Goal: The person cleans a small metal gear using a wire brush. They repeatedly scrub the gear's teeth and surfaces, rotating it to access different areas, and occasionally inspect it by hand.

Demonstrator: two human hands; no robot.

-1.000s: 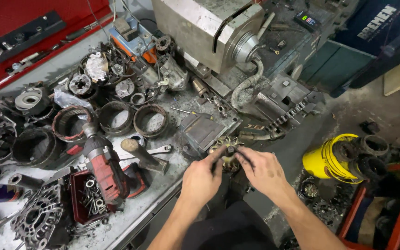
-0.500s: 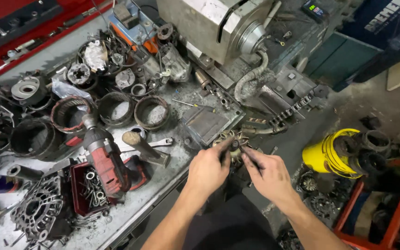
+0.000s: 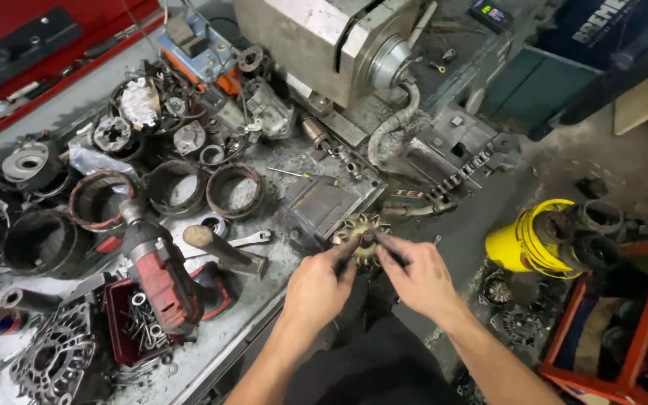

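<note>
Both hands meeting just off the front edge of the cluttered surface (image 3: 264,300), gripping a small toothed rotor (image 3: 360,234) — a brassy, claw-edged round part with a dark shaft at its centre. Left hand (image 3: 316,289) pinching the near left side of the rotor with thumb and forefinger, remaining fingers curled under. Right hand (image 3: 418,277) closing on the shaft end from the right, forefinger stretched along the top, thumb tucked beneath. Rotor hanging in the air between the surface's edge and the dark trousers (image 3: 369,375) below, held by fingertips alone, not resting on anything.

Lying just left of the hands — a wooden-handled hammer (image 3: 223,251) with a small spanner (image 3: 253,238) beside it. Sitting farther left, a red cordless driver (image 3: 155,274), tipped over a red tray of bolts (image 3: 133,322). Crowding the rear of the surface, three open ring-shaped housings (image 3: 234,191) in a row, plus assorted alternator parts. Standing behind all that, a grey lathe (image 3: 324,37), its flexible hose curling down toward a dark chain (image 3: 459,176). Resting on the floor to the right, a yellow bucket (image 3: 523,240) on its side, just beside an orange metal frame (image 3: 624,322).
</note>
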